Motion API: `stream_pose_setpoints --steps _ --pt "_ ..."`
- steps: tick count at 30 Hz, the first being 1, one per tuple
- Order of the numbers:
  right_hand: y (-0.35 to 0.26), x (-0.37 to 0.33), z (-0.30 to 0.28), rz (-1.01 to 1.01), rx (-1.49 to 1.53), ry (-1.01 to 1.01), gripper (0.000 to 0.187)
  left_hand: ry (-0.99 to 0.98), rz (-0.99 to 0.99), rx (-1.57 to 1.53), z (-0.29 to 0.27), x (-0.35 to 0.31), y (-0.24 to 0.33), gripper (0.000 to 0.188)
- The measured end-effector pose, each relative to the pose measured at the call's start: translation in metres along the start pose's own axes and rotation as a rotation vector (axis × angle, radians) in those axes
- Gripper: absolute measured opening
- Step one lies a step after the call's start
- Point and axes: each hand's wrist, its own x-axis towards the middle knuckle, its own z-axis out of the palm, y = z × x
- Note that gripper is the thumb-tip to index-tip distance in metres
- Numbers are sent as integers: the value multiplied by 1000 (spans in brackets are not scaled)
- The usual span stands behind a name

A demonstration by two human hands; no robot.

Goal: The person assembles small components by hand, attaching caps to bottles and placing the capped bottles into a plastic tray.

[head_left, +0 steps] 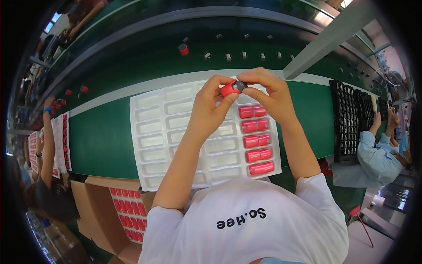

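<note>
Above the far part of a white molded tray, my two hands meet around one small part. My left hand is closed on a red cylindrical casing, thumb and fingers wrapped about it. At the casing's right end, my right hand pinches a dark grey end piece. The two pieces touch; the fingers partly hide whether they are joined. Several glossy red cylinders lie on their sides in the tray's right column. The visible pockets in the other columns hold none.
Beyond the tray, a dark green conveyor carries small metallic parts and a red piece. A grey post rises at the right. Black trays stand farther right. An open carton with red cylinders sits lower left. Co-workers work on both sides.
</note>
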Motion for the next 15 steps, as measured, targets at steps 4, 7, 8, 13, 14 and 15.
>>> stream_pose_setpoints --steps 4,7,8,13,14,15 --pt "1 0 -1 -149 -110 69 23 -17 -2 7 1 0 1 23" --pt "-2 -2 2 -144 -138 77 23 -8 -46 -21 1 -1 0 22" --pt "-3 -2 4 -150 -167 82 23 -10 -57 -33 1 -2 0 22" --pt "0 0 4 -170 -176 78 23 4 -45 -16 3 -3 3 21" --pt "0 1 3 -165 -176 55 22 20 -14 17 3 -4 1 21" --pt "-1 1 2 -164 -179 56 22 31 18 48 4 -4 -1 21"
